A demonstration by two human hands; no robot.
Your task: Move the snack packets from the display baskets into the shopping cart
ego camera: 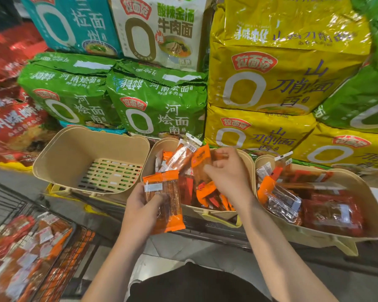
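Three beige display baskets stand in a row. The left basket (pixel 59 158) holds nothing. The middle basket (pixel 153 153) holds orange snack packets. The right basket (pixel 371 210) holds darker red packets (pixel 332 214). My left hand (pixel 140 210) grips an orange packet (pixel 169 205) in front of the middle basket. My right hand (pixel 229 173) pinches another orange packet (pixel 202 164) above the middle basket. The black wire shopping cart (pixel 13 205) at lower left holds several orange packets (pixel 31 247).
Big noodle multipacks are stacked behind the baskets: green (pixel 159 101), yellow (pixel 277 73), white (pixel 162 29) and red (pixel 11 118) at the left. A grey floor strip (pixel 205 251) lies between me and the shelf edge.
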